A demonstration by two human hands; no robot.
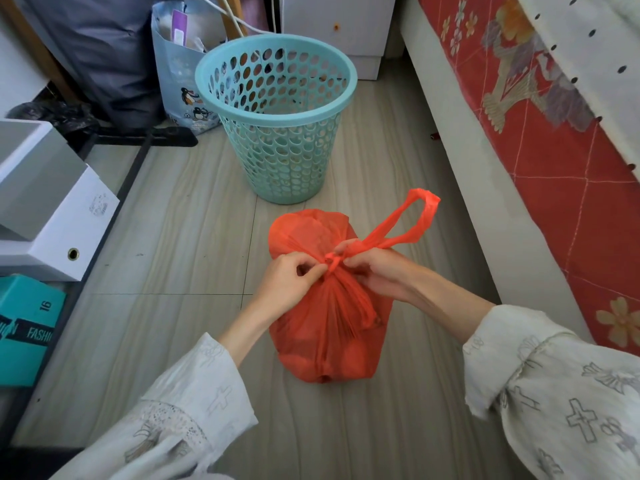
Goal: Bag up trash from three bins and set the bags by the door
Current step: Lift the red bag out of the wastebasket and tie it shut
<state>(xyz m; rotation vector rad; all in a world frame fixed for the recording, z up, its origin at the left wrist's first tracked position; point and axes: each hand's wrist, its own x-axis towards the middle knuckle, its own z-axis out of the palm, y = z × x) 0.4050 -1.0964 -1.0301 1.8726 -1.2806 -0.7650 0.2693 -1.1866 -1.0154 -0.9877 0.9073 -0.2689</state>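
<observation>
A full orange plastic trash bag (311, 341) stands on the wood-look floor in front of me. Its handles are gathered into a knot at the top. My left hand (289, 289) pinches the knot from the left side. My right hand (375, 268) grips the knot from the right, and one handle loop (415, 216) sticks up and away to the right. Behind the bag stands a teal perforated bin (277, 116); it holds no liner and looks bare inside.
A bed with a red floral cover (540, 143) runs along the right. White boxes (52, 216) and a teal box (27, 327) lie at the left. A penguin-print paper bag (180, 81) and a white cabinet (332, 26) stand behind the bin.
</observation>
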